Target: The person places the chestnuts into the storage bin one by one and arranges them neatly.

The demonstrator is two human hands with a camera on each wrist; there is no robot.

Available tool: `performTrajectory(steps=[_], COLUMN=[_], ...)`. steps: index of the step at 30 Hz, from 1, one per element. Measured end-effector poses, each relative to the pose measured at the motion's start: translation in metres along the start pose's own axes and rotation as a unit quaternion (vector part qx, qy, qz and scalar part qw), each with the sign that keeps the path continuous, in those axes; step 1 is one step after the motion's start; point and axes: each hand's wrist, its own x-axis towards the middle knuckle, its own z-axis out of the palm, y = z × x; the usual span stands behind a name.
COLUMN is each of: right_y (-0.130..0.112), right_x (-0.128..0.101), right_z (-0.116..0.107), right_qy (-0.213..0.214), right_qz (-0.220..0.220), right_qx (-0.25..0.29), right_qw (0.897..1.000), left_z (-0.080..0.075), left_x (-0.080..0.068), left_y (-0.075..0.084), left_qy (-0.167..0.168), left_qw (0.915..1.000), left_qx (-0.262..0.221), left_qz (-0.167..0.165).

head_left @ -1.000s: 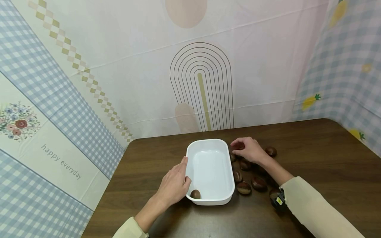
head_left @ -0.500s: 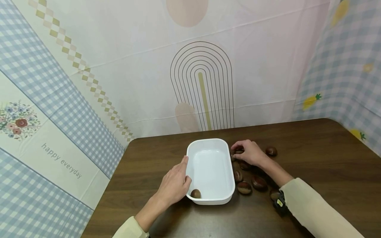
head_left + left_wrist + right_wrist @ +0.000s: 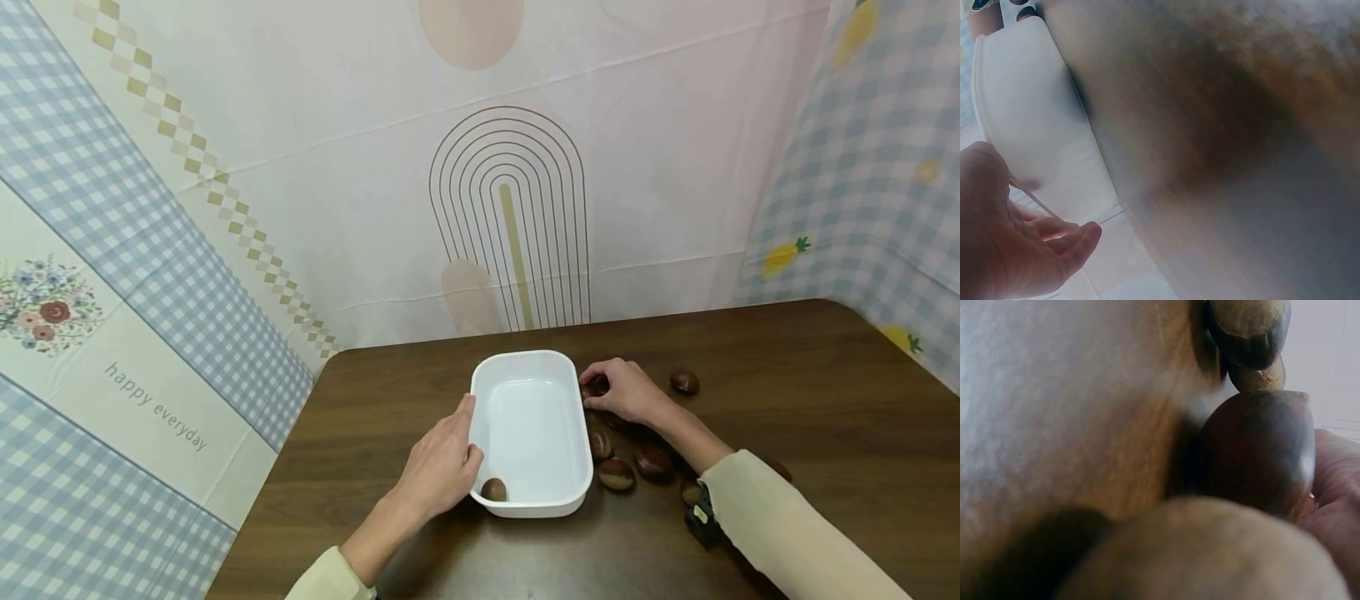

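Observation:
A white rectangular dish (image 3: 531, 437) sits on the wooden table, with one brown chestnut (image 3: 493, 490) in its near left corner. At the dish's left side, my left hand (image 3: 441, 460) holds the rim, thumb over the edge and forefinger stretched along it. In the left wrist view, the other fingers lie beside the dish's outer wall (image 3: 1032, 103). Just beyond the right rim, my right hand (image 3: 628, 392) pinches a dark chestnut (image 3: 598, 383) between thumb and curled fingers. Its fingertips are mostly hidden in the right wrist view, behind a large chestnut (image 3: 1260, 453).
Several chestnuts lie along the dish's right side, among them a two-toned one (image 3: 616, 474) and a dark one (image 3: 653, 462). A lone chestnut (image 3: 684, 382) rests farther back. Behind the table (image 3: 795, 367) hangs a patterned cloth (image 3: 660, 183).
My right hand has come down slightly and closed its thumb and fingers on the chestnut beside the dish. The left hand and the dish have stayed in place.

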Motion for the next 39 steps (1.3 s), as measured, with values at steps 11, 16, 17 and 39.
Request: performTrajectory(steps=[11, 16, 17, 39], right_y=[-0.001, -0.002, -0.003, -0.012], right_x=[0.001, 0.002, 0.002, 0.0], right_z=[-0.002, -0.008, -0.01, -0.038], right_qy=[0.025, 0.043, 0.046, 0.103], right_qz=[0.005, 0.004, 0.003, -0.003], right_qx=[0.004, 0.005, 0.007, 0.039], right_qw=[1.0, 0.999, 0.999, 0.994], left_z=[0.0, 0.0, 0.0, -0.002], left_x=[0.0, -0.001, -0.001, -0.001], left_y=[0.001, 0.001, 0.001, 0.002], left_qy=[0.001, -0.001, -0.002, -0.004], left_qw=[1.0, 1.0, 1.0, 0.9999], left_qx=[0.007, 0.008, 0.008, 0.009], left_qz=[-0.002, -0.004, -0.005, -0.004])
